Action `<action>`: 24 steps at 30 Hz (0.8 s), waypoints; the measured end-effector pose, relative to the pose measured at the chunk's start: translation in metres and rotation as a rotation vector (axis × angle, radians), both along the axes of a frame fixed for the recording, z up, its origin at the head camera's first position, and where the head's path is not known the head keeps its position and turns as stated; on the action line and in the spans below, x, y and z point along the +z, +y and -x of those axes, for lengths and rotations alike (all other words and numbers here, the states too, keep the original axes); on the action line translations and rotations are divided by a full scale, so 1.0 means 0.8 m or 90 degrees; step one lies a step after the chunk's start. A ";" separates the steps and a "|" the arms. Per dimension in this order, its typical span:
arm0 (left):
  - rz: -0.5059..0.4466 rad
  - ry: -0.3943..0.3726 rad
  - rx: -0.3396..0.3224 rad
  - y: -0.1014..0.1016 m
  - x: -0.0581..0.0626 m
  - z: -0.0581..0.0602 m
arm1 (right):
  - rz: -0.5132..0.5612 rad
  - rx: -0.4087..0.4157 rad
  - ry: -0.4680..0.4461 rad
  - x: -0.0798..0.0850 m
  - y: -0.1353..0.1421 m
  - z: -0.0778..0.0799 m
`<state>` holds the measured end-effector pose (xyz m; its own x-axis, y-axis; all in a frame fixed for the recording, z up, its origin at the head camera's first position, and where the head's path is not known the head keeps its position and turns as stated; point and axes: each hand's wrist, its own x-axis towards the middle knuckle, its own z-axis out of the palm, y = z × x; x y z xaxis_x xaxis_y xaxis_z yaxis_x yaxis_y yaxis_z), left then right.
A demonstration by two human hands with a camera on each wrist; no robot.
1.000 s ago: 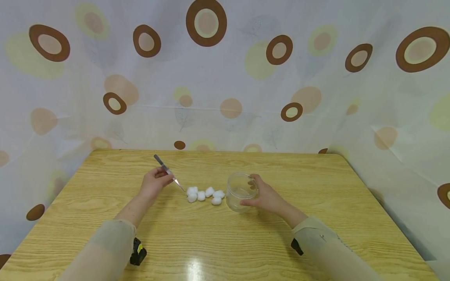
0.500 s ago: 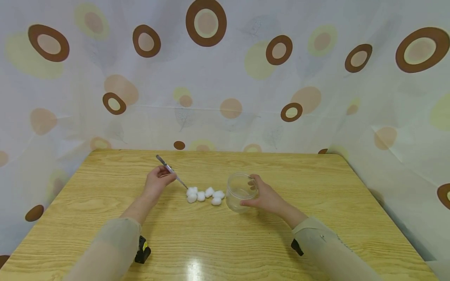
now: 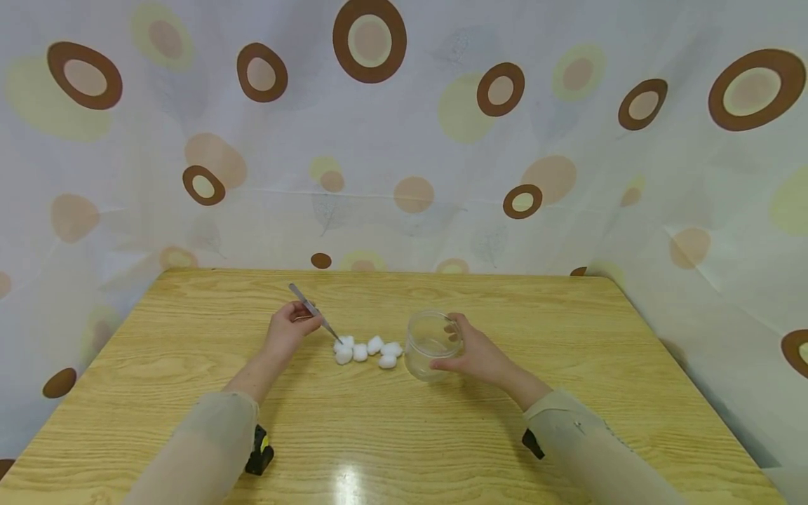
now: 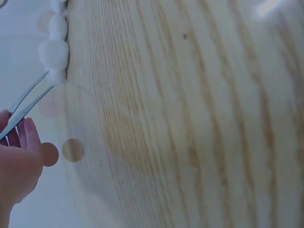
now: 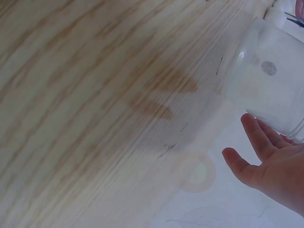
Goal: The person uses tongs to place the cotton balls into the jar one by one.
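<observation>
My left hand (image 3: pixel 289 335) pinches a pair of metal tweezers (image 3: pixel 306 303), which slant down to the right. Their tips meet the leftmost cotton balls (image 3: pixel 344 355) in the head view. In the left wrist view the two tweezer arms stand apart beside the end cotton ball (image 4: pixel 57 76); whether they grip it I cannot tell. Several white cotton balls lie in a loose row between the tweezers and a clear glass jar (image 3: pixel 421 359). The jar stands upright with nothing visible inside. My right hand (image 3: pixel 482 354) holds the jar from its right side, thumb in front and fingers behind.
Everything lies on a wood-grain table (image 3: pixel 379 435). A patterned curtain (image 3: pixel 404 140) hangs behind it and along both sides. Black wrist devices, one on the left (image 3: pixel 259 451) and one on the right (image 3: pixel 533 444), show below the sleeves.
My left hand has moved slightly to the right, bringing the tweezer tips from beside the leftmost cotton balls onto them. The right hand and the jar have stayed in place.
</observation>
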<state>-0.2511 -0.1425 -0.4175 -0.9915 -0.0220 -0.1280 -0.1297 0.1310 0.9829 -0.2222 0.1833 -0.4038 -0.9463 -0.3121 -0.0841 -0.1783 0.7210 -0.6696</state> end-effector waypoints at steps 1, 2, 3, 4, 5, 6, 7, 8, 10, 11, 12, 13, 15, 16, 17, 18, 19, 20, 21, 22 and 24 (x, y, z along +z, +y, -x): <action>0.003 0.002 0.001 0.000 0.000 0.000 | -0.001 0.000 0.000 0.000 0.000 0.000; 0.002 0.003 0.003 0.001 0.000 -0.001 | -0.001 -0.001 -0.001 0.000 0.000 0.000; 0.002 0.002 0.004 0.001 0.001 -0.001 | -0.001 -0.001 -0.001 0.000 0.000 0.000; 0.001 0.003 0.005 0.001 0.001 -0.001 | -0.001 -0.001 -0.001 0.000 0.000 0.000; 0.000 0.003 0.008 0.001 0.001 -0.001 | -0.001 0.000 -0.001 0.001 0.000 0.000; -0.002 0.003 0.012 0.001 0.000 -0.001 | -0.001 0.000 -0.001 0.001 0.000 -0.001; -0.005 0.002 0.014 0.001 0.000 -0.001 | -0.001 0.000 -0.002 0.001 0.000 -0.001; -0.010 0.002 0.016 0.001 0.000 -0.001 | 0.001 0.000 -0.003 0.002 0.000 -0.001; -0.012 0.001 0.022 0.002 0.000 -0.001 | 0.003 0.001 -0.005 0.002 -0.001 -0.001; -0.013 0.001 0.025 0.002 -0.001 -0.001 | 0.004 0.001 -0.006 0.002 -0.001 -0.001; -0.015 0.000 0.026 0.001 -0.001 -0.001 | 0.005 0.000 -0.008 0.002 -0.001 -0.002; -0.014 -0.002 0.027 0.001 -0.002 -0.001 | 0.006 0.000 -0.009 0.002 -0.001 -0.002; -0.015 -0.004 0.035 0.000 -0.002 0.000 | 0.006 0.000 -0.009 0.002 -0.001 -0.001; -0.017 -0.005 0.037 0.000 -0.002 0.000 | 0.006 -0.001 -0.009 0.002 -0.001 -0.001; -0.021 -0.006 0.040 -0.001 -0.001 0.000 | 0.005 -0.001 -0.009 0.001 -0.001 -0.001; -0.025 -0.009 0.042 -0.002 -0.001 0.000 | 0.005 -0.001 -0.009 0.001 -0.001 -0.001; -0.029 -0.011 0.045 -0.003 -0.001 0.001 | 0.004 -0.001 -0.008 0.001 -0.001 -0.001; -0.037 -0.012 0.049 -0.003 0.000 0.001 | 0.004 -0.001 -0.008 0.001 -0.001 -0.001; -0.042 -0.014 0.053 -0.004 0.000 0.002 | 0.004 -0.001 -0.008 0.001 -0.001 -0.001; -0.047 -0.015 0.055 -0.005 0.000 0.002 | 0.005 -0.001 -0.008 0.001 -0.001 -0.001; -0.057 -0.018 0.062 -0.007 0.001 0.003 | 0.006 0.000 -0.008 0.001 -0.001 -0.001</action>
